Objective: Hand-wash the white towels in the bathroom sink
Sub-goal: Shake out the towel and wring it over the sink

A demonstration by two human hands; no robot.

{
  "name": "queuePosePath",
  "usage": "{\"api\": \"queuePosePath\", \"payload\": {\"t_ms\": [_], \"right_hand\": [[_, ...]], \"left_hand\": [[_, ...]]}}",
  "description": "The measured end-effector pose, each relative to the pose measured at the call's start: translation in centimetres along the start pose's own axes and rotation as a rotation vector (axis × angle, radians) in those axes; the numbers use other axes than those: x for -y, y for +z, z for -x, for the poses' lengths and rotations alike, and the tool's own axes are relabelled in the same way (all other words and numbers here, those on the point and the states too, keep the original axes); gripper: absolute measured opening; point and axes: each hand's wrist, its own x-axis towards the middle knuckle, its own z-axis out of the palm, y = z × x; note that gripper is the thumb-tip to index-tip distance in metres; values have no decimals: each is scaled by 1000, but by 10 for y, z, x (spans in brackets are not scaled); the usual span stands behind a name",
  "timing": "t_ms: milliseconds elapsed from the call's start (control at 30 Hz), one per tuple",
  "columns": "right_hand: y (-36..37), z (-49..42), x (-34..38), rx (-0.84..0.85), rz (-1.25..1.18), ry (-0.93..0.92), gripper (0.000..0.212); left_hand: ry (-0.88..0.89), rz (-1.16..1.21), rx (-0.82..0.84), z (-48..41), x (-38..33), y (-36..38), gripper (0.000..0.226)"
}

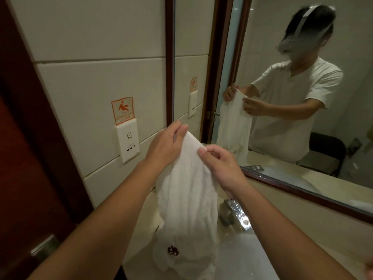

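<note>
A white towel (187,209) hangs bunched and lengthwise above the white sink (248,257), with a small dark embroidered mark near its lower end. My left hand (165,144) pinches the towel's top corner between thumb and fingers. Just below and to the right, my right hand (220,164) pinches the towel's upper edge. The towel's bottom end reaches down over the sink's left rim.
A chrome faucet (236,215), wet with drops, stands behind the sink by the beige counter (302,223). A framed mirror (302,98) fills the right wall. A wall socket plate (128,140) with an orange slip sign sits on the tiled wall. A dark wooden door (26,158) is at left.
</note>
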Motion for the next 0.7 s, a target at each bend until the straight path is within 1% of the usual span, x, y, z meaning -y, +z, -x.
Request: {"api": "queuePosePath", "payload": {"t_ms": [67, 167, 200, 233, 300, 367, 467, 500, 600, 700], "right_hand": [[-3, 0, -5, 23, 35, 46, 27], [-5, 8, -23, 137, 149, 144, 43], [-5, 11, -29, 137, 154, 166, 49], [-6, 12, -33, 104, 132, 181, 52], [-8, 8, -31, 29, 66, 164, 47], [-8, 2, -19, 9, 33, 134, 39], [0, -8, 1, 87, 28, 20, 28], [5, -10, 7, 121, 14, 10, 24], [14, -11, 15, 189, -30, 25, 30], [17, -12, 12, 181, -128, 63, 34]], "left_hand": [[31, 74, -17, -5, -7, -4, 35], [66, 135, -59, -10, -13, -7, 32], [67, 130, -53, -12, -14, -9, 30], [63, 116, -39, -13, -13, -9, 28], [72, 81, -34, -15, -10, -12, 29], [108, 43, -40, -17, -11, -15, 30], [173, 11, 34, -22, -22, -14, 31], [190, -9, 71, -25, -26, -12, 33], [191, -39, 155, -30, -29, -8, 34], [137, 106, 185, -32, -26, -3, 35]]}}
